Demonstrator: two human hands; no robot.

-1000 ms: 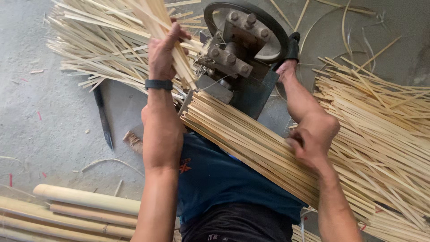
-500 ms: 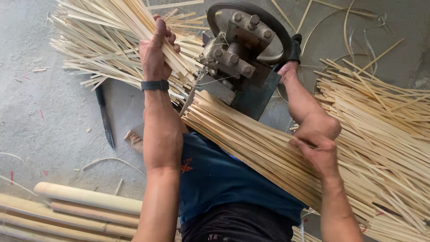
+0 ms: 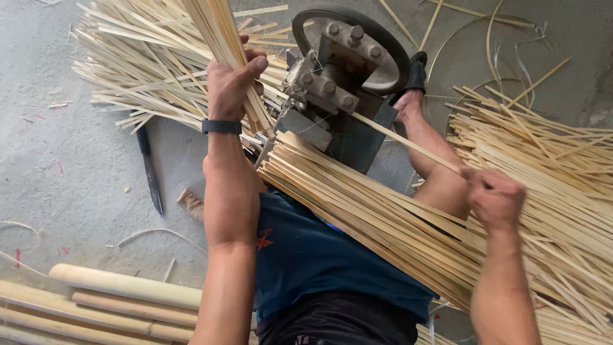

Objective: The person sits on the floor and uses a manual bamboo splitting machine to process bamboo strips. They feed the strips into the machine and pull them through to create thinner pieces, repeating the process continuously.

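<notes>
My left hand point(image 3: 231, 80) is raised and closed around a bunch of thin bamboo strips point(image 3: 217, 32) that rise toward the top edge. My right hand point(image 3: 495, 197) is closed on a single bamboo strip point(image 3: 408, 142) that runs from the grey metal splitting machine point(image 3: 341, 83) back to my fist. A thick bundle of strips point(image 3: 377, 217) lies across my lap, under the right forearm. I wear a dark wristband on the left wrist.
Loose strips are piled at the upper left point(image 3: 140, 70) and at the right point(image 3: 555, 160). Whole bamboo poles point(image 3: 121, 300) lie at the lower left. A dark knife point(image 3: 151, 176) rests on the concrete floor. My foot point(image 3: 415, 73) is beside the machine's wheel.
My right hand lifted off the lap bundle and moved right, drawing one strip out from the machine. My left hand stayed raised on its bunch.
</notes>
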